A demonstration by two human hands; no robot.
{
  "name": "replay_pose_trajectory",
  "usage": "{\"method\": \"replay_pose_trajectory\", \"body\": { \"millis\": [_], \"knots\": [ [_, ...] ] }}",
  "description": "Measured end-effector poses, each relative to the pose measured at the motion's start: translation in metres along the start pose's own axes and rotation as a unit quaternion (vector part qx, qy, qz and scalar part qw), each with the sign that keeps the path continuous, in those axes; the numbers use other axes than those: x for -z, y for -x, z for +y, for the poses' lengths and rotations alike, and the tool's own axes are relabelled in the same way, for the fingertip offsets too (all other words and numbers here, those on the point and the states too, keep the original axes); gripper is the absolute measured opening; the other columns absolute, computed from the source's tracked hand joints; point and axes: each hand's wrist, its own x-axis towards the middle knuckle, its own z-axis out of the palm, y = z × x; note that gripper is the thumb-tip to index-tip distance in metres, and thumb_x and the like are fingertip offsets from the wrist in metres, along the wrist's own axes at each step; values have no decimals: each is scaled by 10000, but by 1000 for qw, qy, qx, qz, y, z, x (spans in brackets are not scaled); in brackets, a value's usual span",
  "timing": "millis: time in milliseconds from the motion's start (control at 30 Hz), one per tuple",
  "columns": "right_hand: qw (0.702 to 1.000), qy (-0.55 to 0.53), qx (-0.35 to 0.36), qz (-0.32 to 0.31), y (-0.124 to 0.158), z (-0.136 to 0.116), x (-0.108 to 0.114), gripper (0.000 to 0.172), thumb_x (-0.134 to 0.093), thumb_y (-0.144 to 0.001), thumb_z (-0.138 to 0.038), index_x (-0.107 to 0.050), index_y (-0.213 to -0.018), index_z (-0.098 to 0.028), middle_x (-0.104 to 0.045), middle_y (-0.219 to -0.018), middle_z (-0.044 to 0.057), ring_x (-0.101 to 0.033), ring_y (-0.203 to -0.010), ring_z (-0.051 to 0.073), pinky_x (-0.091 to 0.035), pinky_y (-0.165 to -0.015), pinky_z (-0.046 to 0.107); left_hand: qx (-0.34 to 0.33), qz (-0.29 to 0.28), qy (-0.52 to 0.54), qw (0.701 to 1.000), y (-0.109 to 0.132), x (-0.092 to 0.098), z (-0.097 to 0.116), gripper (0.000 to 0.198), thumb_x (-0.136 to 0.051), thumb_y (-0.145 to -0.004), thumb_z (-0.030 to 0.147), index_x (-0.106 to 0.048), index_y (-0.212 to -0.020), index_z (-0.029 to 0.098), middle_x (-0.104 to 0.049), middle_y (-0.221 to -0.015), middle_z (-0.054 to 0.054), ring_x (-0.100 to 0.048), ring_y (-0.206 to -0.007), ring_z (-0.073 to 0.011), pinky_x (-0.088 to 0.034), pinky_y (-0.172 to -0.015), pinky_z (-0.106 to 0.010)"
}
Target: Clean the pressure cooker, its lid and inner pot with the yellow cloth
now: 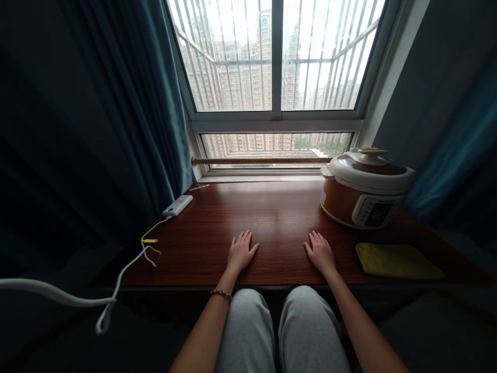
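Observation:
My left hand (241,252) lies palm down on the dark red wooden table (275,212), fingers stretched out and thumb apart. A beaded bracelet (221,293) circles that wrist. To its right, my right hand (320,252) rests flat on the same table near the front edge, its fingers also extended. Neither hand holds anything. Nearest to my right hand are a folded yellow-green cloth (398,260) and an electric pressure cooker (366,189) with a white lid and brown body.
A white power bank (177,205) sits at the table's left side. Its white cable (130,263), with a yellow tag (149,240), runs off to the left. Blue curtains (143,103) hang beside the barred window (276,62). Several small round items (199,187) lie at the back left corner.

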Motion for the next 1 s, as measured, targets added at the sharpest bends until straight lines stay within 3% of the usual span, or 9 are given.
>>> {"method": "replay_pose_trajectory", "body": {
  "millis": [1000],
  "knots": [
    [1000,-13,-3,-2,-1,1,-2,515,-369,-891,-382,-473,-1291,-76,-408,-1375,134,-324,-1286,249,-230,-1050,365,-6,3,-10,1000,0,-2,-1,575,-325,-877,517,-407,-1337,181,-358,-1433,-49,-278,-1333,-220,-224,-1083,-420]
  ]
}}
